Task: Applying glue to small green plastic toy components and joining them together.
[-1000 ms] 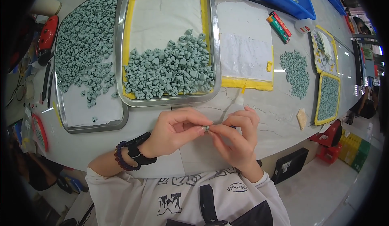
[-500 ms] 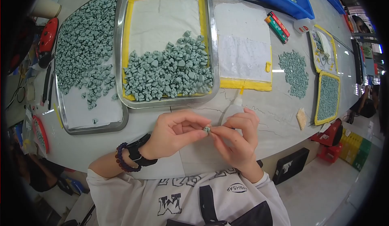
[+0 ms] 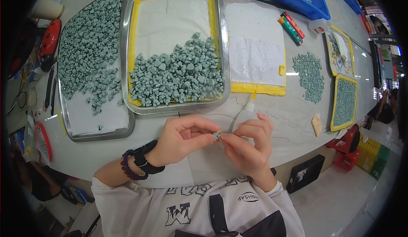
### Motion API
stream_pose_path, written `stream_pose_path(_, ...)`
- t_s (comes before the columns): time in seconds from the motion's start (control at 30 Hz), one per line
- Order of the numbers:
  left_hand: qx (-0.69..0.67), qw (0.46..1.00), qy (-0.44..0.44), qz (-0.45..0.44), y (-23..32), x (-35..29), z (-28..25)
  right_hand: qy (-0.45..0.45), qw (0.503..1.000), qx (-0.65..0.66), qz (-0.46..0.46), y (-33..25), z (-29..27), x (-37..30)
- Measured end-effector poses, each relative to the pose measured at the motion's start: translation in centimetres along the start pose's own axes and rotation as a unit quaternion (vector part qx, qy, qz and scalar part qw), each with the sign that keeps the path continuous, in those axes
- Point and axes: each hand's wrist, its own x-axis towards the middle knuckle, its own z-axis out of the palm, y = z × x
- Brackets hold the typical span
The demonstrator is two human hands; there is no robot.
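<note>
Between the fingertips of both hands is a small grey-green piece [image 3: 217, 135], partly covered by the fingers. My left hand [image 3: 183, 137] pinches it from the left with thumb and forefinger. From the other side my right hand [image 3: 250, 147] meets it, thumb and forefinger pressed together at the piece. A translucent glue bottle [image 3: 245, 115] with a yellow tip stands behind my right hand, which hides its lower part. Past my hands, a metal-rimmed tray [image 3: 226, 67] holds a heap of similar grey-green pieces [image 3: 176, 73] on white cloth edged with yellow tape.
Left of it, another tray [image 3: 95, 128] bears many grey-green pieces. A white board [image 3: 255, 24] with yellow tape lies right, beside red and green boxes [image 3: 291, 28]. Farther right are a loose pile of pieces [image 3: 309, 76] and a yellow-edged tray [image 3: 333, 109]. A blue bin [image 3: 314, 9] stands behind.
Both hands stay almost where they were, still pinching the small piece. My right fingers have shifted very slightly; the trays and bottle look the same.
</note>
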Motion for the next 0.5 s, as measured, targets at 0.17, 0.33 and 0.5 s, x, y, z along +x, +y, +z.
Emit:
stream_pose_path(0.17, 0.012, 1.0, 0.005, 0.015, -0.17, -0.01, 0.01, -0.006, 1.0, -0.008, -0.007, -0.04, -0.01, 0.1)
stream_pose_path(0.33, 0.056, 0.997, -0.006, 0.06, -0.34, -0.04, -0.05, -0.021, 0.999, -0.012, -0.027, -0.07, -0.19, 0.12)
stream_pose_path(0.5, 0.055, 0.996, -0.005, 0.064, -0.55, -0.08, -0.06, -0.019, 1.0, -0.001, -0.023, -0.13, -0.01, -0.02)
